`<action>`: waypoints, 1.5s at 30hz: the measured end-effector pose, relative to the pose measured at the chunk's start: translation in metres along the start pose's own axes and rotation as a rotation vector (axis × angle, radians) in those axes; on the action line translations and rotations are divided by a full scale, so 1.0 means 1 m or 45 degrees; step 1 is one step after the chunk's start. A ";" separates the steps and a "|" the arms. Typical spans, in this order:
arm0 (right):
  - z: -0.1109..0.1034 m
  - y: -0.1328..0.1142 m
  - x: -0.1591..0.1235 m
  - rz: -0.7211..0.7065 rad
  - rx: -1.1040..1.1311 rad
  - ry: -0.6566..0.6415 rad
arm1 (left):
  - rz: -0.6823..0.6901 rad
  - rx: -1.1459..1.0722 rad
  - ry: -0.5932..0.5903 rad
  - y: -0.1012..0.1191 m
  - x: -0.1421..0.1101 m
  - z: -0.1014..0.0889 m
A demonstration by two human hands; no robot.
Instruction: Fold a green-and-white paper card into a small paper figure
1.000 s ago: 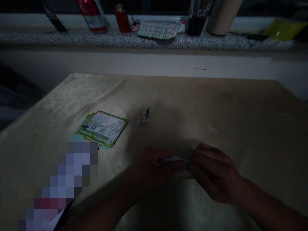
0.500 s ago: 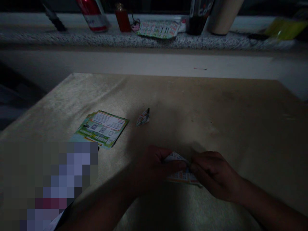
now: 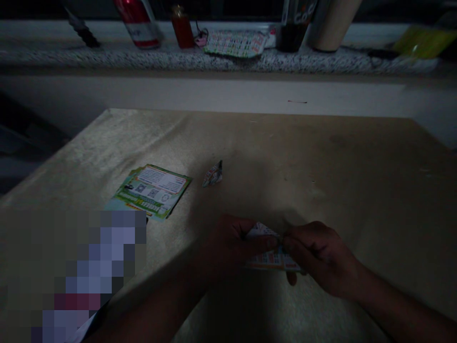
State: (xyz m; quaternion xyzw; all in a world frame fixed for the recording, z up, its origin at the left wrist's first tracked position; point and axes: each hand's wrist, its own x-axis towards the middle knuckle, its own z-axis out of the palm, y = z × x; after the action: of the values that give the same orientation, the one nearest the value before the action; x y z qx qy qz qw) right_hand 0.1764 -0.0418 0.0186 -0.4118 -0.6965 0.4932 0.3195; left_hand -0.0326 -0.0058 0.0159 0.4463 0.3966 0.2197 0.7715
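Between my two hands, just above the table, is a folded sheet of printed paper [image 3: 273, 259] with a pointed top corner. My left hand [image 3: 232, 245] is closed on its left side, the thumb lying across the front. My right hand [image 3: 321, 255] pinches the paper's right edge, thumb and index finger close to the left thumb tip. A fingertip shows below the lower edge. Farther off lies a small folded paper piece [image 3: 213, 174], pointed at its ends. To its left is a stack of green and white printed leaflets [image 3: 153, 190].
A beige cloth-covered table [image 3: 342, 166] reaches to the wall. Along the speckled stone sill [image 3: 178, 59] stand a red and white can [image 3: 139, 24], a red bottle [image 3: 182, 28], a dark drink bottle [image 3: 294, 28] and a beige cylinder [image 3: 333, 24]. The lower left is pixelated.
My right fingers have shifted slightly on the paper, and a fingertip now shows below its lower edge. The leaflets and the small folded piece lie as before.
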 end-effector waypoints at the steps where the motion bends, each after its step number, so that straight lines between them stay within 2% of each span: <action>1: 0.000 0.001 0.000 0.005 0.027 -0.014 | -0.007 0.001 -0.007 0.000 0.000 -0.001; 10: -0.001 0.010 -0.003 0.015 0.122 -0.137 | -0.089 0.087 -0.030 0.000 0.001 -0.003; 13: 0.000 0.007 -0.004 0.015 0.175 -0.144 | -0.045 0.031 -0.077 -0.002 0.002 -0.002; 16: -0.002 0.005 -0.006 0.025 0.242 -0.064 | 0.051 -0.096 -0.084 0.000 0.003 -0.002; 21: -0.005 0.006 -0.006 0.032 0.301 0.076 | 0.148 -0.226 0.149 0.003 0.003 -0.006; 28: -0.004 0.008 -0.006 -0.051 0.255 0.207 | 0.319 -0.164 0.312 -0.001 0.006 -0.011; 31: -0.003 0.008 -0.007 -0.052 0.330 0.234 | 0.330 -0.156 0.338 -0.002 0.006 -0.012; 35: -0.003 0.011 -0.006 -0.094 0.493 0.392 | 0.230 -0.355 0.247 -0.006 0.007 -0.011; 38: -0.003 0.013 -0.003 -0.068 0.460 0.448 | 0.138 -0.561 0.108 -0.008 0.008 -0.005; 42: -0.001 0.010 0.002 -0.036 0.377 0.315 | 0.073 -0.689 -0.109 -0.009 0.008 0.008; 45: 0.000 0.006 0.004 -0.108 0.362 0.230 | 0.057 -0.645 -0.118 -0.009 0.004 0.012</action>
State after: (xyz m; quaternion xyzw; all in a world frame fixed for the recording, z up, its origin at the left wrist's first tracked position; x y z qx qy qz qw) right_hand 0.1759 -0.0374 0.0125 -0.3753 -0.6051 0.5337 0.4562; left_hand -0.0207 -0.0139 0.0098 0.2571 0.2829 0.3084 0.8711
